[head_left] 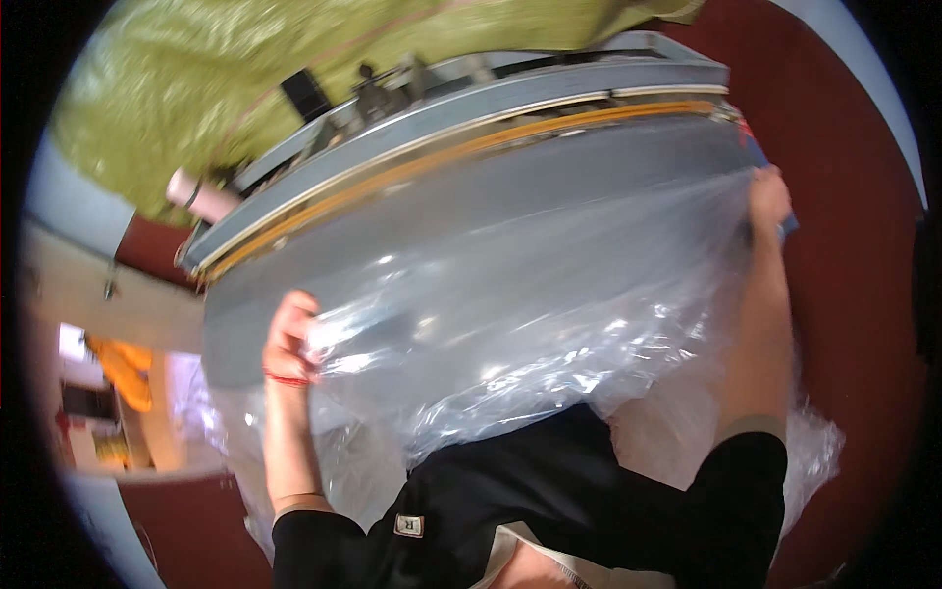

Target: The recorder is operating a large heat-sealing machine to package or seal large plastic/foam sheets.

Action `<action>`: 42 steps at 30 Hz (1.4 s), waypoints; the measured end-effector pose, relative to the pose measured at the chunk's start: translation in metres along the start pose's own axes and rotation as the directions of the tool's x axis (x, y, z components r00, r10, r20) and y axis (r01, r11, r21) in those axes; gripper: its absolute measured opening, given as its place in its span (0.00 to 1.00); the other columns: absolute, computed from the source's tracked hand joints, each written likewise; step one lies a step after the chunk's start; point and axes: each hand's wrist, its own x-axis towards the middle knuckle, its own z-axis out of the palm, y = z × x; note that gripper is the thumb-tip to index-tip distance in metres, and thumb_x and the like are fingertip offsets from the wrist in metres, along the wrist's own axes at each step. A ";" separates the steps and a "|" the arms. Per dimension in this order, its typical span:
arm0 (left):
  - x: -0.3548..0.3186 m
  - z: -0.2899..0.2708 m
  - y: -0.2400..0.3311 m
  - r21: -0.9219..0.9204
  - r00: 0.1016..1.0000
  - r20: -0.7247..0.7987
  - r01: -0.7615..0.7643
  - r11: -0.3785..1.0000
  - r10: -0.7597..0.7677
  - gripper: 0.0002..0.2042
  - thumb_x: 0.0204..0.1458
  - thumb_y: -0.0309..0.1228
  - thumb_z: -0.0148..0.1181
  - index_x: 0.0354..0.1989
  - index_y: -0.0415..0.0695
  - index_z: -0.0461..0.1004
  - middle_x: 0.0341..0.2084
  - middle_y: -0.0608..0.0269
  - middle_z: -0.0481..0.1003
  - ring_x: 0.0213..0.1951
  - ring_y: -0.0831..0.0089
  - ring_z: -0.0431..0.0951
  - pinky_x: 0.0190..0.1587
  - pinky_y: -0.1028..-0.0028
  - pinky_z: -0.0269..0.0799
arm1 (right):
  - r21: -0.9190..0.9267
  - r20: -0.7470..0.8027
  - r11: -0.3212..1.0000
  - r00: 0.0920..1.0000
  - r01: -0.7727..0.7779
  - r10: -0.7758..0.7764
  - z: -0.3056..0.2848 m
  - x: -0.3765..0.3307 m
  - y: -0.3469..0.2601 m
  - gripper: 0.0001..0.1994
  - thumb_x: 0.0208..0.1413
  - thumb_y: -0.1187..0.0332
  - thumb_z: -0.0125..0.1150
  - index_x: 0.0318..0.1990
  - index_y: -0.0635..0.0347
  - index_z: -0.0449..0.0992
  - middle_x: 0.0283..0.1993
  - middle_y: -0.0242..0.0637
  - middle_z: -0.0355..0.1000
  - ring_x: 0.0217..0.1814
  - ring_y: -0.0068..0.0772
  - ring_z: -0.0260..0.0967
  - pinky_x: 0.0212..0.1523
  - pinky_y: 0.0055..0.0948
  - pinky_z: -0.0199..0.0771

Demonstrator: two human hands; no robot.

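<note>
A wide sheet of clear, crinkled plastic film (pixel 530 368) stretches across in front of me, catching bright glints. My left hand (pixel 292 336), with a red cord at the wrist, is closed on the film's left part, its fingers slightly blurred. Farther out at the right, my right hand (pixel 770 199) pinches the film's far right corner and pulls it taut. Beneath and beyond the film lies a smooth grey panel (pixel 628 147). Loose folds of film hang down around my body and below both forearms.
A long grey metal frame with a channel (pixel 442 113) and an orange strip (pixel 491 140) runs along the far edge. On it are a black box (pixel 306 94) and a pink roll (pixel 203 196). Yellow-green sheeting (pixel 186 88) lies behind; dark red floor (pixel 854 294) is at right.
</note>
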 end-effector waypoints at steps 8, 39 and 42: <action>-0.135 -0.094 0.163 0.923 0.433 -0.307 0.351 0.155 0.847 0.03 0.47 0.24 0.50 0.31 0.43 0.67 0.24 0.70 0.67 0.26 0.81 0.66 0.29 0.82 0.61 | 0.008 0.080 1.000 0.997 0.013 -0.014 0.021 0.010 0.003 0.15 0.51 0.53 0.44 0.38 0.52 0.67 0.36 0.45 0.70 0.40 0.51 0.66 0.34 0.46 0.65; -0.107 -0.081 0.010 0.894 0.927 -0.186 0.297 -0.335 0.324 0.20 0.44 0.38 0.55 0.43 0.37 0.66 0.45 0.51 0.66 0.46 0.56 0.65 0.47 0.66 0.62 | 0.223 0.072 0.972 0.996 -0.070 0.055 0.038 0.032 0.038 0.18 0.49 0.51 0.49 0.39 0.54 0.71 0.39 0.39 0.70 0.41 0.43 0.66 0.38 0.38 0.65; -0.089 -0.119 0.007 0.886 0.854 -0.293 0.411 -0.213 0.429 0.16 0.42 0.32 0.56 0.40 0.39 0.69 0.40 0.52 0.69 0.38 0.59 0.69 0.40 0.68 0.65 | 0.630 0.115 0.764 0.990 -0.139 0.085 0.074 0.067 0.088 0.19 0.47 0.55 0.55 0.41 0.58 0.71 0.39 0.36 0.71 0.41 0.35 0.66 0.41 0.32 0.64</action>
